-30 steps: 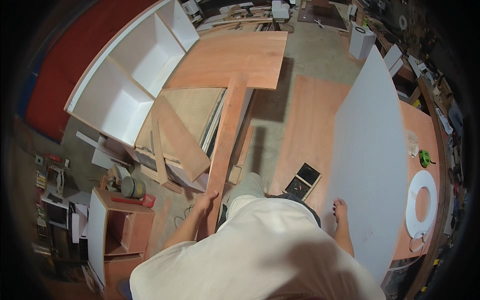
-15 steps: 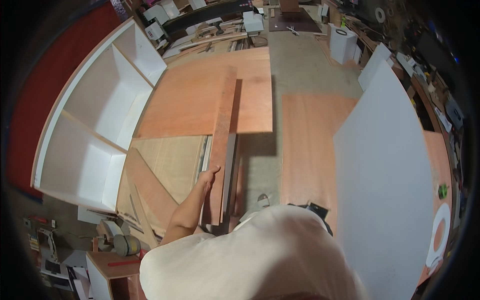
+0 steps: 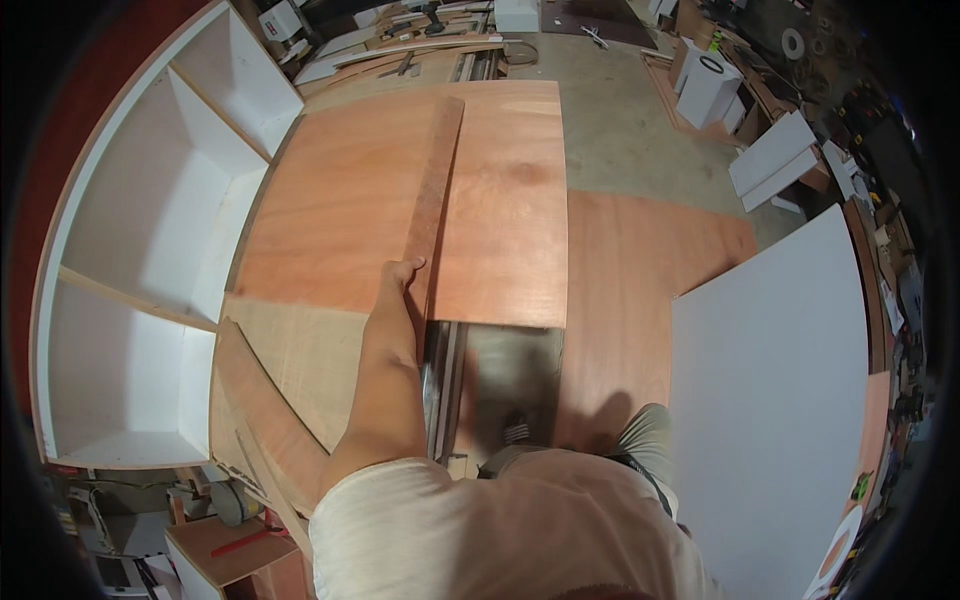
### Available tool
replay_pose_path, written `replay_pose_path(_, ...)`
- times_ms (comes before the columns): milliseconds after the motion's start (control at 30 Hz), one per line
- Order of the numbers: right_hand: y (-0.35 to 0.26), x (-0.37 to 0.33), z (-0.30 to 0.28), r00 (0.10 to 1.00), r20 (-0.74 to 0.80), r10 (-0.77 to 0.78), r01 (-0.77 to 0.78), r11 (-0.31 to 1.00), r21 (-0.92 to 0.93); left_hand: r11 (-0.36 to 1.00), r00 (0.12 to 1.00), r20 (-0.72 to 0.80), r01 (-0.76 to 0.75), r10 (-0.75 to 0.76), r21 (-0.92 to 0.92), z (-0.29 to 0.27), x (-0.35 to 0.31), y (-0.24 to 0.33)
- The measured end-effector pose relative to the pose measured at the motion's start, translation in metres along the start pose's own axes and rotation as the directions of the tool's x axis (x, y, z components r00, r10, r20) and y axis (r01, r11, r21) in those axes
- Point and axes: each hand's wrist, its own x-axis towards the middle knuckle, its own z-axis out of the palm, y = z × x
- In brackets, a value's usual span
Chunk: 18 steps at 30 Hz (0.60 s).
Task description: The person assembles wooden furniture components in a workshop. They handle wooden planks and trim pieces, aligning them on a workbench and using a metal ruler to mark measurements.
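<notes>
A long, narrow plywood strip [image 3: 438, 175] stretches away from me over a large reddish plywood sheet [image 3: 510, 210]. My left hand [image 3: 402, 271] is closed on the strip near its nearer part, the thumb over its upper face and the other fingers mostly hidden. Only a thin shadow shows beside the strip, so it lies on the sheet or very close to it. Beneath the strip's near end run metal rails [image 3: 440, 385]. My right hand is out of sight.
A white cabinet [image 3: 130, 200] with open compartments lies along the left. Angled wood offcuts [image 3: 265, 390] rest beside it on a pale board [image 3: 300, 335]. To my right are another plywood sheet [image 3: 625, 290] and a large white panel [image 3: 775, 380]. A drill [image 3: 432, 15] lies far ahead.
My left arm has stretched forward, carrying the plywood strip farther over the sheet and lower, its shadow now narrower. My body has leaned forward, and the whole view has shifted.
</notes>
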Motion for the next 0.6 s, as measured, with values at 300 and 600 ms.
replay_pose_path(300, -0.158, 0.169, 0.012, 0.994, 0.112, 0.018, -0.003, 0.992, -0.129, 0.729, 0.813, -0.557, 0.276, 0.171, 0.626, 0.033, -0.038, 0.105)
replay_pose_path(600, -0.421, 0.325, -0.061, 0.9, 0.421, -0.113, 0.208, 0.96, -0.188, 0.674, 0.923, -0.301, 0.063, 0.242, 0.736, 0.195, -0.256, 0.055)
